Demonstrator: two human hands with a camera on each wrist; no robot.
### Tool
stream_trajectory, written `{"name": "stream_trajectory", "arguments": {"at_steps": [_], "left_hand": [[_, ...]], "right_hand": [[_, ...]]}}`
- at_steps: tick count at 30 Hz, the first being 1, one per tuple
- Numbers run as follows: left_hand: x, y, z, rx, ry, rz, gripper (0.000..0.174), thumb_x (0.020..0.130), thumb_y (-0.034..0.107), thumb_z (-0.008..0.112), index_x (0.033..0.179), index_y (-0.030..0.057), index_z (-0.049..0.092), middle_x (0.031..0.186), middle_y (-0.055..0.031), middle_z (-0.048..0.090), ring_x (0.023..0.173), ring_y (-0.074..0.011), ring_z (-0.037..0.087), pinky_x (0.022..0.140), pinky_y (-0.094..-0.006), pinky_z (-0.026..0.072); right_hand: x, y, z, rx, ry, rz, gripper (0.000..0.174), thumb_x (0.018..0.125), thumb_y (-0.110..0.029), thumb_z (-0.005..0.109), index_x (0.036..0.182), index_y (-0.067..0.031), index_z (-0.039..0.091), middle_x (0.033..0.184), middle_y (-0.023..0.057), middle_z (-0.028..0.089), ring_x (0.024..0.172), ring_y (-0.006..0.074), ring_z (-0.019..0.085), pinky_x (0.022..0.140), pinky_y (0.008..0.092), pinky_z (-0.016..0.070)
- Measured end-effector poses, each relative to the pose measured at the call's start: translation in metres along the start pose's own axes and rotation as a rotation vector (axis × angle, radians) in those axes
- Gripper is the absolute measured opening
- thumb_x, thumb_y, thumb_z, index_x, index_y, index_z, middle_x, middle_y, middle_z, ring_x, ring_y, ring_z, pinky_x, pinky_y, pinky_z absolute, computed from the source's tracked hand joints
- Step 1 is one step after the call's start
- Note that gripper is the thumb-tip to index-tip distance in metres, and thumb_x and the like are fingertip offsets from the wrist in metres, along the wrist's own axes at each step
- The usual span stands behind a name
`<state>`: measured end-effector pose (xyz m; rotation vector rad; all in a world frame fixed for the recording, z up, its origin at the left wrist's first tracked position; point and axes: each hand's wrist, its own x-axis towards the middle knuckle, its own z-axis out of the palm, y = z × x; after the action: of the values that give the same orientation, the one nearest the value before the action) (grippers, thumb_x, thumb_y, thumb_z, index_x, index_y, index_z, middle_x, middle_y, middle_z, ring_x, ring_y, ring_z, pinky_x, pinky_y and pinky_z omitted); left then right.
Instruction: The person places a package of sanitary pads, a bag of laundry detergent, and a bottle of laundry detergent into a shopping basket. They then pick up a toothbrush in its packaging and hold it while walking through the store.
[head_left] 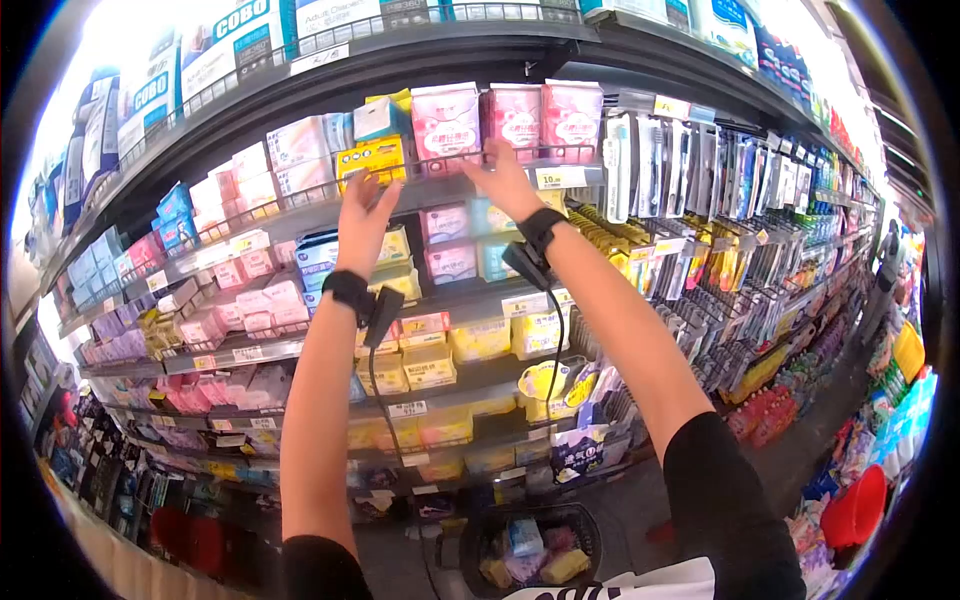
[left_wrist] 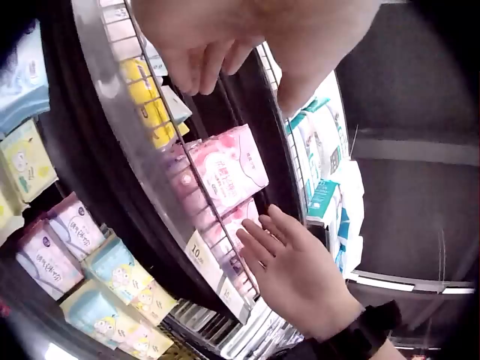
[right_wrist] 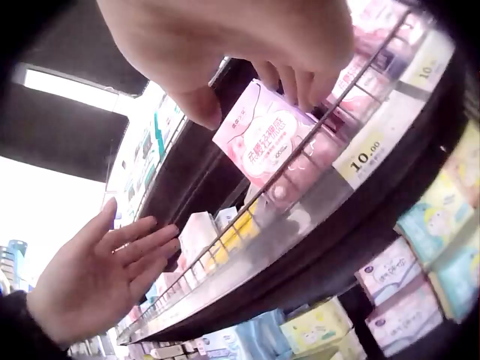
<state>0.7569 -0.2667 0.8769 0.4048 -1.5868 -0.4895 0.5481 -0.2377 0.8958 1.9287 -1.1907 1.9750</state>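
Both arms reach up to a high shelf point(head_left: 300, 215) with a wire rail. My right hand point(head_left: 503, 178) is at the rail under the pink packs point(head_left: 515, 118). In the right wrist view its fingers point(right_wrist: 300, 75) hover at the top of one pink pack point(right_wrist: 259, 135), thumb beside it, with no clear grip. From the left wrist view the right hand point(left_wrist: 296, 274) shows straight fingers touching the rail. My left hand point(head_left: 362, 205) is held up open, holding nothing, beside yellow packs point(head_left: 372, 158). It also appears in the right wrist view point(right_wrist: 97, 270).
Shelves of pink, blue and yellow packs run above and below. Price tags line the rail, one reading 10.00 point(right_wrist: 371, 150). Toothbrushes point(head_left: 680, 170) hang to the right. A black basket point(head_left: 480, 520) with several items sits on the floor by my feet. The aisle runs off to the right.
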Motion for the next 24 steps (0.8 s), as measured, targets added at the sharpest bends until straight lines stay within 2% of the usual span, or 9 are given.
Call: {"name": "stream_trajectory", "arguments": {"at_steps": [3,8,11,12,15,16,21,23,24], "left_hand": [[0.032,0.000,0.014,0.081,-0.031,0.008,0.073,0.075,0.032,0.065,0.124,-0.0073,0.029,0.119,-0.0247,0.042,0.112,-0.0281,0.042,0.092,-0.0325,0.0347],[0.082,-0.015,0.034,0.266,-0.129,0.021,0.085,0.072,0.035,0.067,0.128,-0.0083,0.021,0.126,-0.0280,0.035,0.120,-0.0305,0.035,0.097,-0.0326,0.0303],[0.110,-0.026,0.045,0.261,-0.304,0.047,0.070,0.070,0.027,0.070,0.119,-0.0079,0.035,0.113,-0.0187,0.050,0.104,-0.0214,0.048,0.087,-0.0289,0.0377],[0.123,-0.038,0.049,0.226,-0.329,-0.003,0.061,0.069,0.024,0.070,0.114,-0.0054,0.040,0.105,-0.0128,0.054,0.095,-0.0158,0.051,0.082,-0.0269,0.0402],[0.116,0.011,0.057,0.204,-0.448,-0.051,0.057,0.070,0.021,0.070,0.114,-0.0032,0.042,0.106,-0.0104,0.054,0.094,-0.0147,0.051,0.082,-0.0262,0.0403],[0.121,-0.001,0.061,0.040,-0.458,-0.094,0.048,0.066,0.018,0.073,0.105,0.0008,0.051,0.102,-0.0089,0.058,0.093,-0.0181,0.054,0.081,-0.0282,0.0424],[0.122,-0.030,0.066,0.039,-0.369,-0.118,0.056,0.064,0.017,0.074,0.110,-0.0007,0.046,0.103,-0.0095,0.057,0.093,-0.0179,0.054,0.081,-0.0280,0.0423],[0.110,-0.031,0.067,0.213,-0.175,0.137,0.062,0.062,0.014,0.074,0.112,-0.0018,0.041,0.104,-0.0104,0.055,0.095,-0.0194,0.053,0.082,-0.0285,0.0423],[0.092,-0.007,0.068,0.235,-0.124,0.114,0.067,0.062,0.010,0.073,0.117,-0.0022,0.037,0.110,-0.0121,0.052,0.100,-0.0211,0.051,0.084,-0.0296,0.0416]], "right_hand": [[0.031,0.012,0.006,-0.047,-0.002,-0.023,0.071,0.068,-0.026,0.069,0.116,0.0130,0.035,0.111,0.0272,0.046,0.106,0.0334,0.047,0.088,0.0340,0.0374],[0.066,0.045,0.013,-0.058,-0.058,-0.059,0.066,0.060,-0.030,0.073,0.104,0.0073,0.043,0.103,0.0237,0.052,0.099,0.0336,0.052,0.085,0.0371,0.0401],[0.073,0.036,0.015,-0.379,-0.114,0.104,0.073,0.056,-0.032,0.075,0.107,0.0069,0.040,0.105,0.0237,0.051,0.101,0.0335,0.051,0.084,0.0375,0.0407],[0.071,0.026,0.013,-0.378,-0.124,0.045,0.077,0.057,-0.028,0.075,0.114,0.0067,0.037,0.105,0.0230,0.052,0.099,0.0303,0.052,0.085,0.0347,0.0401],[0.087,0.052,0.017,-0.170,-0.189,0.081,0.072,0.058,-0.025,0.074,0.113,0.0054,0.039,0.105,0.0215,0.053,0.099,0.0294,0.053,0.085,0.0344,0.0400],[0.092,0.061,0.021,-0.103,-0.237,0.107,0.077,0.054,-0.029,0.075,0.112,0.0057,0.037,0.098,0.0230,0.056,0.096,0.0339,0.054,0.083,0.0355,0.0414],[0.079,0.049,0.015,-0.101,-0.152,0.060,0.069,0.055,-0.023,0.074,0.109,0.0044,0.042,0.100,0.0229,0.055,0.096,0.0340,0.053,0.083,0.0354,0.0415],[0.068,0.036,0.013,0.009,-0.059,0.000,0.068,0.055,-0.016,0.073,0.113,0.0033,0.042,0.104,0.0221,0.054,0.100,0.0342,0.051,0.085,0.0356,0.0404],[0.063,0.035,0.014,0.034,-0.020,-0.110,0.070,0.058,-0.008,0.070,0.118,0.0027,0.037,0.111,0.0220,0.048,0.106,0.0337,0.046,0.088,0.0358,0.0382]]}}
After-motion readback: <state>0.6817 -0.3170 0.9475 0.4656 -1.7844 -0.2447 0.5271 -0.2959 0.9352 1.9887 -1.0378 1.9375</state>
